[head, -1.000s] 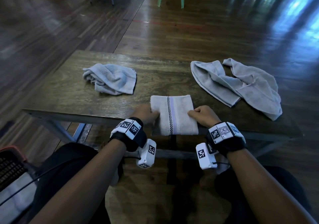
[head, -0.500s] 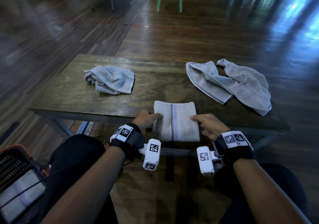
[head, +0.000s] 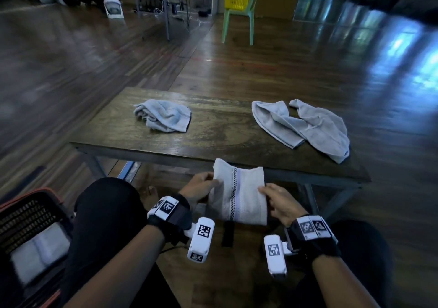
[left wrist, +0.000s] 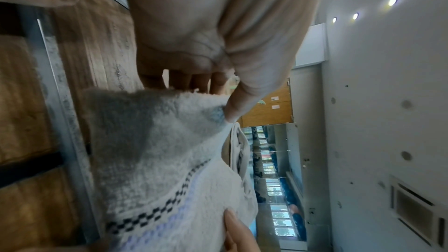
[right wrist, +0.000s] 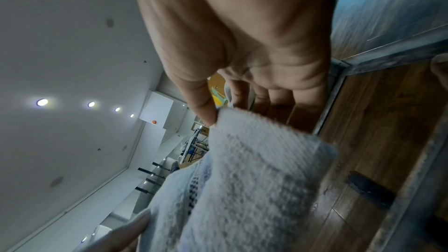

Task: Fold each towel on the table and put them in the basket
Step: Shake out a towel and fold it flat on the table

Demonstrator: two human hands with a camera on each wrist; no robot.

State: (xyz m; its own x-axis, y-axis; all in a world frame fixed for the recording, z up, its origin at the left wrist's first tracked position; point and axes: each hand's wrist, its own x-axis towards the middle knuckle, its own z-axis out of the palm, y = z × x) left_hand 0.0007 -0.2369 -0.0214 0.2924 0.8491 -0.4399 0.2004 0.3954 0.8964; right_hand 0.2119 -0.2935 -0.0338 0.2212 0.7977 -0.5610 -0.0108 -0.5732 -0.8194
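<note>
Person, seated; forearms bare, no sleeves in view. Dark trousers (head: 104, 215) over both legs. One bare foot (head: 151, 192) visible below the table edge.

Left hand (head: 198, 189): black wrist strap (head: 174, 217) carrying a white plate printed with black square-code markers; white boxy camera module (head: 200, 242) fixed to its inner side, also marked with codes; a thin dark cable runs from it.

Right hand (head: 282, 204): matching black strap (head: 312, 239), white coded plate, white camera module (head: 275, 258).

left hand (head: 201, 190) and right hand (head: 280, 203) forward, fingers curled, thumbs pinching
</note>
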